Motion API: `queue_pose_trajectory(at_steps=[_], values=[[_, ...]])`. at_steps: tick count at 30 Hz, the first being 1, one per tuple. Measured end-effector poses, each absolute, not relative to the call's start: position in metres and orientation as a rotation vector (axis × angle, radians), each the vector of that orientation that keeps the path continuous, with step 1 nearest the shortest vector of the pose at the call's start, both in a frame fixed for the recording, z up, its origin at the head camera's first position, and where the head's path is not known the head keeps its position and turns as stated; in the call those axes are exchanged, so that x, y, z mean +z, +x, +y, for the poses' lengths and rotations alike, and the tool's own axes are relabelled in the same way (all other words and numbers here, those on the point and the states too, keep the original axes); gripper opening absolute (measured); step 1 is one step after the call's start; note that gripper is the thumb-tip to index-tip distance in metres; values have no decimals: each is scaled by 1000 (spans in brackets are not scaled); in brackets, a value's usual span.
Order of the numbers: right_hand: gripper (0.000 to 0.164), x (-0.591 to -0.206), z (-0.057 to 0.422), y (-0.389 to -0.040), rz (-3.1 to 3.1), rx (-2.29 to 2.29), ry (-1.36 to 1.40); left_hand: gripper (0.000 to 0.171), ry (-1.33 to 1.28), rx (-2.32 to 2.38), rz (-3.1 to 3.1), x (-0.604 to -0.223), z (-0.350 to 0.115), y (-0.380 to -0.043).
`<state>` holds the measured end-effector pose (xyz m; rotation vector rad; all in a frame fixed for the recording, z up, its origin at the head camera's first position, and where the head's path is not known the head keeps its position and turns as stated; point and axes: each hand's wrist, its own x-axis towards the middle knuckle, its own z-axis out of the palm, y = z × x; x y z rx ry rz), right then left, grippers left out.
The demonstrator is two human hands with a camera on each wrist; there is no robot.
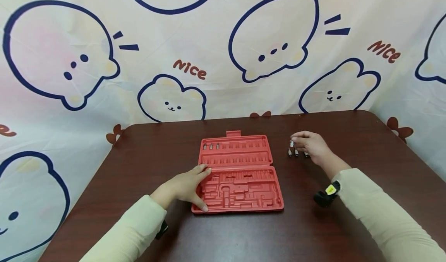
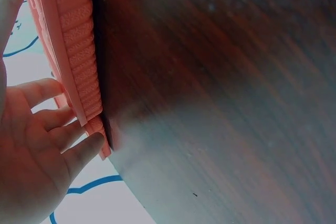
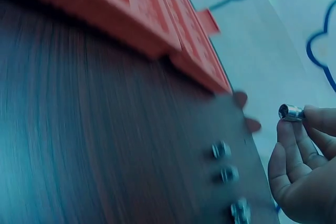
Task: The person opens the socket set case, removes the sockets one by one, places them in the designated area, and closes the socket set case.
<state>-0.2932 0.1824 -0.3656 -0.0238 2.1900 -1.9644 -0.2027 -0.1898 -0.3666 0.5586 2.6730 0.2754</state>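
Note:
An unfolded red plastic socket case (image 1: 244, 168) lies on the dark wooden table, its moulded slots facing up. Three small metal sockets (image 1: 211, 146) sit in slots at the upper left of its far half. My left hand (image 1: 189, 184) rests on the case's left edge, thumb near the front corner and fingers spread over the side. Right of the case, my right hand (image 1: 313, 148) pinches a small silver socket (image 3: 291, 112) between thumb and fingertips, raised above the table. Below that hand, several loose sockets (image 3: 226, 173) stand on the table in the right wrist view.
The brown table (image 1: 160, 146) reaches back to a white cloth backdrop (image 1: 216, 41) printed with cartoon bears. A latch tab (image 1: 233, 133) sticks out from the case's far edge. A black wrist camera (image 1: 325, 196) hangs under the right sleeve.

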Motion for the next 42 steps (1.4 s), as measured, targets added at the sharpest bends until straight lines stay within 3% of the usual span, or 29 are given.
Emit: queue_pose_trajectory(at_steps=[4,11,15,21,23,42], values=[[7,-368,209,-292,2185,-2016,7,111,547,283,2675,-367,-190,-203],[14,-375,247,-294,2226,-2041,142,111,549,282,2679,-368,-190,-203],[7,-381,262,-296,2325,-1939,204,111,547,284,2680,-369,-190,-203],[38,-390,279,-298,2578,-1634,211,111,552,279,2681,-369,-190,-203],[40,-392,283,-298,2634,-1537,203,111,555,280,2681,-368,-190,-203],[26,-401,285,-300,2818,-1295,191,110,545,294,2678,-364,-188,-201]])
